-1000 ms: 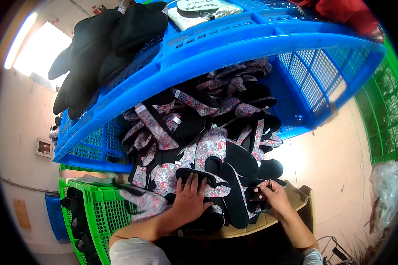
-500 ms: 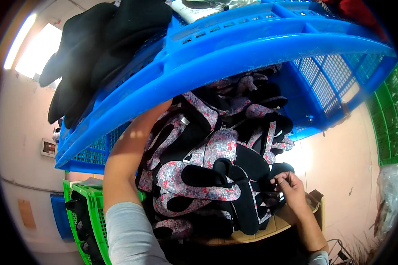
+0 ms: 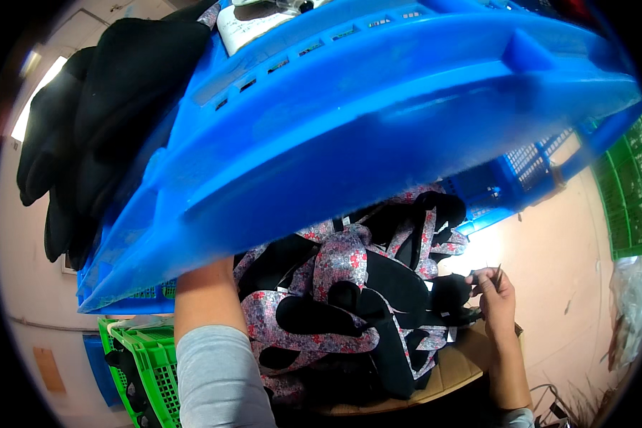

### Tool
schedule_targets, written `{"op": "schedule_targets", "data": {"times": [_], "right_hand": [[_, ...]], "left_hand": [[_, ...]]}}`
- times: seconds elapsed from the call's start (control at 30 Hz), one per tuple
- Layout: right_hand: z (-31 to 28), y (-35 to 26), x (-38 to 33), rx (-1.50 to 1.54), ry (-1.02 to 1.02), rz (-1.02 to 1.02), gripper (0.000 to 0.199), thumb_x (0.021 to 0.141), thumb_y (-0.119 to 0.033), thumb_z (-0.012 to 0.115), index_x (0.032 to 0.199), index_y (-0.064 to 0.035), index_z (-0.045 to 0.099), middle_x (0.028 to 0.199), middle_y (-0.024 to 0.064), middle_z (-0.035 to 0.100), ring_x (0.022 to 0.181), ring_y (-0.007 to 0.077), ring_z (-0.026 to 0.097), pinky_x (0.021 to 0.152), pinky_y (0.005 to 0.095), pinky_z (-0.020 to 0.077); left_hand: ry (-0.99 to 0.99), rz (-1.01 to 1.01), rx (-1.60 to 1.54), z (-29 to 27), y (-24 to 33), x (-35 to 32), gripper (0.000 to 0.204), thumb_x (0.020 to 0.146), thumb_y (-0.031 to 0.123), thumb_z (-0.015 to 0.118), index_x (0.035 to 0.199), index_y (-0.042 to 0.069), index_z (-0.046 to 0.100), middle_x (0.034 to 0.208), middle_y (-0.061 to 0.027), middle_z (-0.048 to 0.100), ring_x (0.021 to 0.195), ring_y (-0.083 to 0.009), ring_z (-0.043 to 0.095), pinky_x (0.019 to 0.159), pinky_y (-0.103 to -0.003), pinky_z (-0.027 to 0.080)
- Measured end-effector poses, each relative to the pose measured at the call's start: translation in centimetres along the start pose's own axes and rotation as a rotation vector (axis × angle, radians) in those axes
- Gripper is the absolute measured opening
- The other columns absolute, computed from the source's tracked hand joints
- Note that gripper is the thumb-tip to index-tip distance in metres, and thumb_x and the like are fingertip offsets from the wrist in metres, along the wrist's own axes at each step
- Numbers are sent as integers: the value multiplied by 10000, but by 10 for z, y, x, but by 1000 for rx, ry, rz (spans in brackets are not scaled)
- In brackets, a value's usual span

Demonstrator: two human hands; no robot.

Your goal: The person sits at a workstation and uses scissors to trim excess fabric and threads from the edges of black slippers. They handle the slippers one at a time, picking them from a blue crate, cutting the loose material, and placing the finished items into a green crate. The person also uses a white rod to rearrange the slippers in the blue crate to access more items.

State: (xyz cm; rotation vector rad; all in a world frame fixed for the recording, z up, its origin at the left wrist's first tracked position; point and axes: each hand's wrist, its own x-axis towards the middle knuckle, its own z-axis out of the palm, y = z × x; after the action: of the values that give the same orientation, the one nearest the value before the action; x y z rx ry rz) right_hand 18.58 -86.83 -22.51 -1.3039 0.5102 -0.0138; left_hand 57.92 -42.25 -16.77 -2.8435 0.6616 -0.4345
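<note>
A big blue plastic crate [image 3: 378,121] fills the upper part of the view, tilted, with its rim sweeping across from lower left to upper right. The left forearm [image 3: 207,335], in a grey sleeve, rises from the lower edge and goes up behind that rim, so the left hand is hidden and its grip cannot be told. Below the crate lies a heap of floral and black fabric pieces [image 3: 349,314], piled on a brown cardboard sheet [image 3: 453,367] whose edge shows at the lower right of the heap. The right hand [image 3: 493,291] is at the right side of the heap, its fingers pinched shut on a thin dark tool [image 3: 498,273] that sticks up just above the fingertips; the hand also touches the black edge of the nearest fabric piece. Dark cloth [image 3: 100,121] hangs over the crate's upper left corner. A green plastic crate [image 3: 146,371] stands at the lower left, beside the sleeve.
</note>
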Motion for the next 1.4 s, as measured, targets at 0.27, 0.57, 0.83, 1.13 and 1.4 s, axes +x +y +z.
{"op": "schedule_targets", "data": {"times": [0.27,0.57,0.83,1.13,1.4], "right_hand": [[7,3,-3,-42,-48,77,116,1004,-101,565,1031,-1,619,926,79,702,710,105,600,677,236,503],[7,-3,0,38,-9,62,118,1004,-103,568,1022,6,610,928,84,702,714,110,597,683,239,502],[6,-2,1,-18,-23,109,116,1007,-102,563,1025,2,609,941,82,702,723,102,592,695,239,499],[2,-1,3,-15,-36,83,91,1001,-88,556,1031,-17,604,929,89,702,718,110,608,654,241,499],[1,0,3,7,-29,122,101,1005,-109,564,1010,-18,607,927,67,705,701,83,578,687,228,486]], "left_hand": [[-48,9,-14,23,23,29,346,830,227,659,1125,46,635,1075,-181,648,1008,-383,612,894,-494,480],[-113,-27,23,33,16,40,329,811,219,657,1090,45,635,1048,-177,649,984,-373,615,876,-490,480],[-136,-61,36,47,10,52,314,794,212,655,1058,43,635,1023,-174,649,963,-364,617,859,-486,480],[-166,-59,39,25,-15,24,297,775,204,653,1023,41,635,996,-171,650,939,-354,620,841,-481,480],[-221,-98,92,-11,-52,-43,282,758,197,651,991,40,635,972,-168,650,918,-346,623,824,-477,480]]}}
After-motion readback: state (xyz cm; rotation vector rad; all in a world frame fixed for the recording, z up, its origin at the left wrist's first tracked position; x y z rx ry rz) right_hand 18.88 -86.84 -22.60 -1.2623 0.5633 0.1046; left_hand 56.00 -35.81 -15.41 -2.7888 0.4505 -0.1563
